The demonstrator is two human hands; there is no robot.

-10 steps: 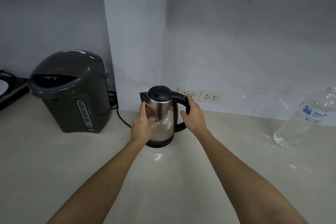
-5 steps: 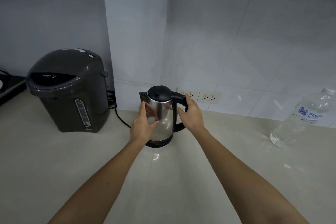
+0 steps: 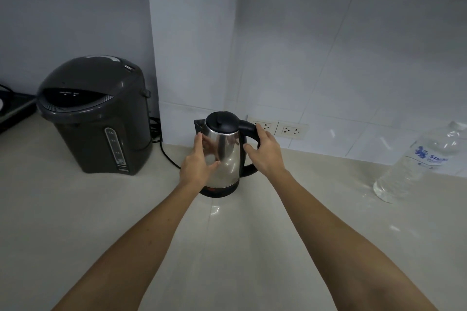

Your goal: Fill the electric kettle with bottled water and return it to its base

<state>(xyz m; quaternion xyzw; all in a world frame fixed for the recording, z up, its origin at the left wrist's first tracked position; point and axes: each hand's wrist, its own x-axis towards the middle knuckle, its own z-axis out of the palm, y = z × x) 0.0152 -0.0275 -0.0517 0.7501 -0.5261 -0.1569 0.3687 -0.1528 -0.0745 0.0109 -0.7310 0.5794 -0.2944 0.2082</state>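
Kettle (image 3: 223,154) is shown seated on its base (image 3: 218,190) near the counter's (image 3: 75,222) back edge, steadied by the open left hand (image 3: 198,164); the handle (image 3: 250,131) is gripped by the right hand (image 3: 265,151). A straight upward lift is advised. Open counter lies toward the front edge; the bottle (image 3: 417,166) stands well apart, rightward.

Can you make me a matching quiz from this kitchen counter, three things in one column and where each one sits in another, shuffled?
Things:
1. stainless steel electric kettle with black lid
2. dark grey hot water dispenser
3. clear plastic water bottle with blue label

Places:
A. far right of the counter
B. left of the counter, by the wall
C. centre, between the left hand and the right hand

Pairs: 1-C, 2-B, 3-A
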